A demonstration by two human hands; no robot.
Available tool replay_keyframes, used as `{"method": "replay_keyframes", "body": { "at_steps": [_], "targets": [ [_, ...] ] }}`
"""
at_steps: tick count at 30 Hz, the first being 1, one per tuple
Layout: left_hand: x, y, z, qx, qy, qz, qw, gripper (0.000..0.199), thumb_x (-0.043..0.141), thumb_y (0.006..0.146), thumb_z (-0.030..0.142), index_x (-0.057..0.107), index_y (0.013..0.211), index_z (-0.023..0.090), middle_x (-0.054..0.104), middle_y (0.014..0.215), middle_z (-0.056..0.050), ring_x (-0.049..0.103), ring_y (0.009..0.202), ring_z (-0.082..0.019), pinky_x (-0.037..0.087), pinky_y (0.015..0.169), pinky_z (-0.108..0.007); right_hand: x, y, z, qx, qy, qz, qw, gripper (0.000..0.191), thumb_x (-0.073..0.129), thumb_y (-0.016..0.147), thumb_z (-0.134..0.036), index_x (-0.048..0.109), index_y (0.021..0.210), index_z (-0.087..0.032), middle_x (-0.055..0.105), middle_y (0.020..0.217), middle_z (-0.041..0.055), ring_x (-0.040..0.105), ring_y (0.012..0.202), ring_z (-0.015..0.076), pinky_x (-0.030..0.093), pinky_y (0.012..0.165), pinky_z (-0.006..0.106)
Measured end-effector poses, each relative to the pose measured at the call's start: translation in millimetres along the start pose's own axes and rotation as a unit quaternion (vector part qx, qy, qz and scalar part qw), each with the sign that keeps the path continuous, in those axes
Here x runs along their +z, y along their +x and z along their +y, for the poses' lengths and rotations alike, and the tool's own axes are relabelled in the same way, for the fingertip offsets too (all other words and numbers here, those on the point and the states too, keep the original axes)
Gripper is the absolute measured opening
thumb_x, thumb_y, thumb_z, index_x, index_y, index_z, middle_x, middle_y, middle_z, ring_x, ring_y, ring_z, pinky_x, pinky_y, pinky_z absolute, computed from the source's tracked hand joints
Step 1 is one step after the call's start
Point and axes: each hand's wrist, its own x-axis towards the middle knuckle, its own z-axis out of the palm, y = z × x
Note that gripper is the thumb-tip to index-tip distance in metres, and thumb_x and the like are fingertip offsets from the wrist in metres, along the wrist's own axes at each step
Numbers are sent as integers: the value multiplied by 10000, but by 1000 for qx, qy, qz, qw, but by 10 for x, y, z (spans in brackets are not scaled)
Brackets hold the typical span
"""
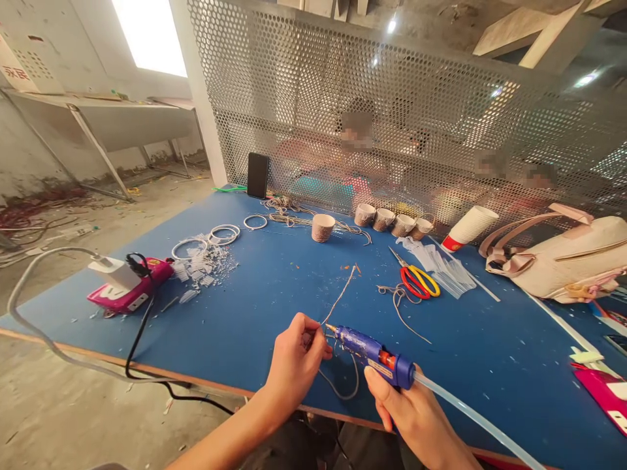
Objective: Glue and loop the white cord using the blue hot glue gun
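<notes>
My right hand grips a blue hot glue gun, its metal nozzle pointing left. A long translucent glue stick runs out of the gun's rear. Close to the nozzle, my left hand is closed in a pinch on a thin twine. One length of the twine stretches away over the table, and a loop hangs below the nozzle. Whether anything else sits inside the left fingers is hidden. Beyond the hands stands a twine-wrapped paper cup.
Red-and-yellow scissors lie right of centre, near clear plastic strips. Several wrapped cups, stacked paper cups and a pink bag line the back right. A pink power strip with cables, white rings and a phone occupy the left.
</notes>
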Motion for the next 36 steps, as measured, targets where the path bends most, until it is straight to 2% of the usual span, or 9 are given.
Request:
{"method": "replay_keyframes", "body": {
  "at_steps": [5,10,18,26,31,36],
  "targets": [
    [-1,5,6,-3,-3,8,1000,109,553,739,249,460,686,231,583,515,52,640,470,-158,547,488,-261,-16,29,-55,-15,-14,7,1000,558,330,853,-638,450,507,-217,395,428,-25,487,499,152,415,577,265],
    [-6,6,0,2,-1,6,1000,103,549,742,251,465,687,228,592,520,47,645,477,-160,547,486,-260,16,-12,21,3,8,15,1000,539,399,810,-675,552,574,-215,396,415,-34,466,449,152,423,517,266],
    [-6,0,-15,1,-9,8,1000,103,547,746,255,461,694,230,568,511,59,639,475,-157,543,489,-262,24,11,34,-7,17,13,1000,548,382,833,-658,629,665,-198,410,412,-35,479,442,154,432,522,269],
    [-6,-1,10,3,5,9,1000,109,546,739,262,455,689,231,562,514,61,639,477,-154,539,493,-254,26,-39,-1,1,9,31,999,540,394,821,-659,570,580,-209,419,413,-21,507,484,160,452,536,255],
    [2,1,35,3,-3,12,1000,103,549,729,264,459,687,235,571,500,61,644,475,-163,540,487,-263,-10,-24,-137,14,30,9,999,548,369,822,-659,465,518,-214,377,425,-33,454,429,127,410,454,231],
    [0,5,25,-3,-12,19,1000,107,563,719,258,464,686,233,561,489,66,641,462,-167,549,481,-277,-4,9,-124,11,17,-1,1000,539,356,839,-630,425,503,-215,357,418,-38,446,427,122,412,469,230]
  ]
}}
